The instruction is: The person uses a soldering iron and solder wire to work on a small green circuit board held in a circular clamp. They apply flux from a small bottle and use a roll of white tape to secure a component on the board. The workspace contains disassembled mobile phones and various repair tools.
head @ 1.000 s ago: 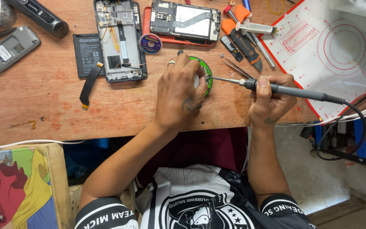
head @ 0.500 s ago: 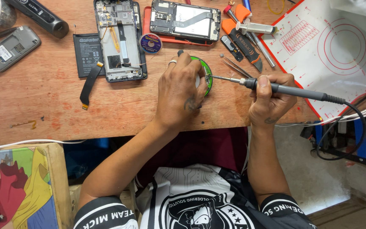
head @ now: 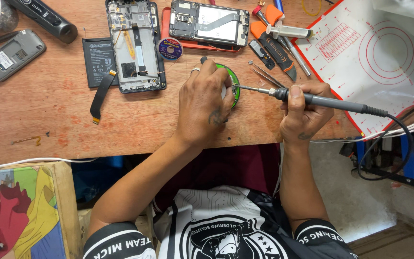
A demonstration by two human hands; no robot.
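Note:
My left hand [head: 204, 103] rests flat over a round green-rimmed circuit board [head: 232, 81] on the wooden bench [head: 63, 115], pressing it down and hiding most of it. My right hand [head: 305, 112] grips a black soldering iron [head: 322, 100] like a pen. Its metal tip points left and touches the green board's right edge by my left fingers. The iron's black cable [head: 398, 144] loops off the bench to the right.
Two opened phones [head: 135, 45] [head: 209, 21], a flat battery [head: 99, 60], a black flex strip [head: 101, 93], a small solder-wick reel [head: 170, 49], tweezers [head: 267, 74], a utility knife [head: 276, 50] and a white mat with red lines [head: 374, 52] lie behind my hands. A grey phone [head: 10, 53] sits far left.

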